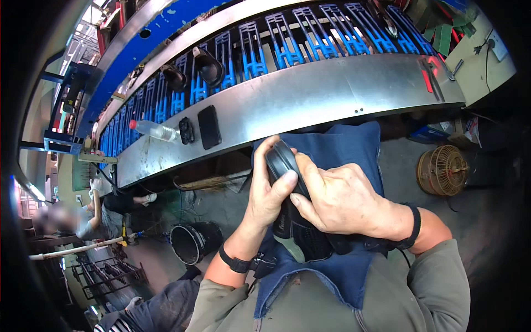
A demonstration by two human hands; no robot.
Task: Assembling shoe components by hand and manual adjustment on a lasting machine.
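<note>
Shiny metal bench (298, 91) beyond rounded shoe (304, 235)

Metal bench (310, 91): lying bottle (157, 130), small black object (186, 131), black phone (209, 127); tools (435, 83) at right end.

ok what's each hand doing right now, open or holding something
Left hand: closed, holding the dark shoe by its upper end.
Right hand: closed on the same shoe, thumb and bent fingers against it.

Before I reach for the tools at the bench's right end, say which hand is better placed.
Probably the right hand: it is nearer the tools. The left hand, gripping the shoe, could steady it.
</note>
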